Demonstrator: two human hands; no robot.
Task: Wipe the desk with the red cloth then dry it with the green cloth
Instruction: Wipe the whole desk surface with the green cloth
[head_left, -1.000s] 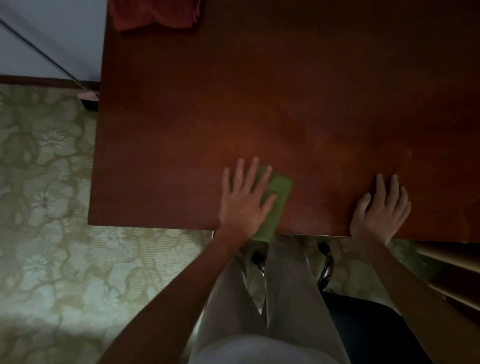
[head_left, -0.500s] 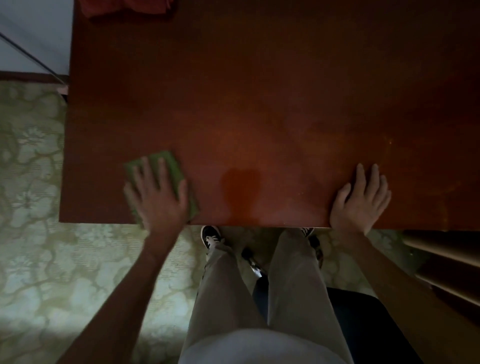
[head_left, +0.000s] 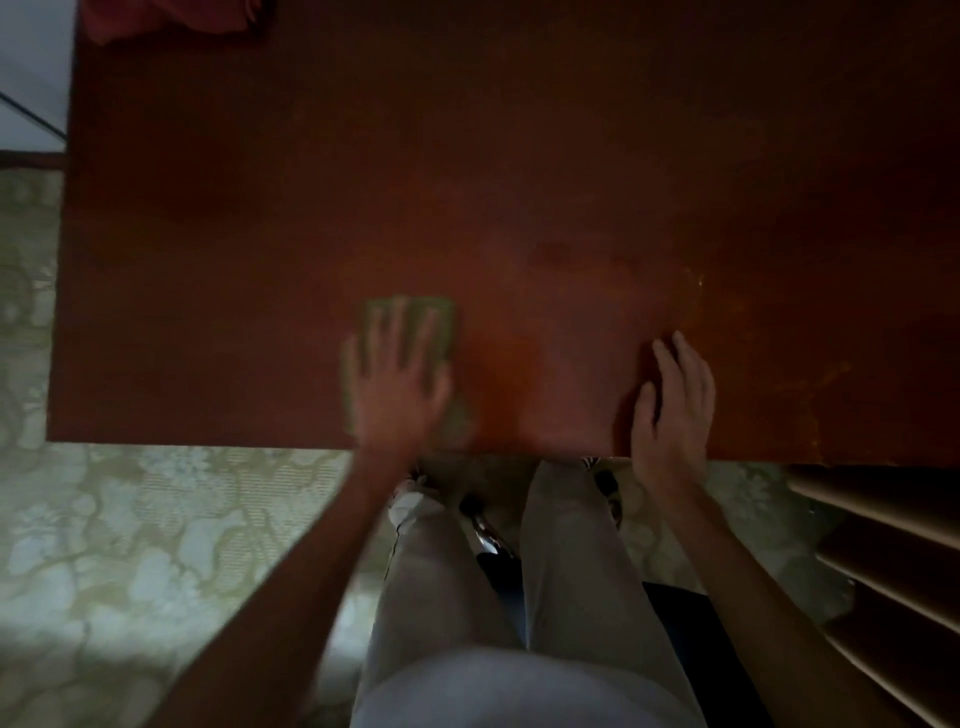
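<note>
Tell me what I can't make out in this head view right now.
- Red cloth: cut off by the top edge.
- Green cloth: mostly hidden under the left hand, and motion-blurred.
- Desk: too dim to judge wetness; its right side runs out of frame.

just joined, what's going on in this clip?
A person is drying a dark wooden desk. The left hand presses flat on the green cloth near the desk's near edge; the hand is motion-blurred, so it looks mid-swipe. The right hand rests flat on the desk by the same edge, holding nothing. The red cloth lies bunched at the far left corner, untouched, so the wiping step looks done.
</note>
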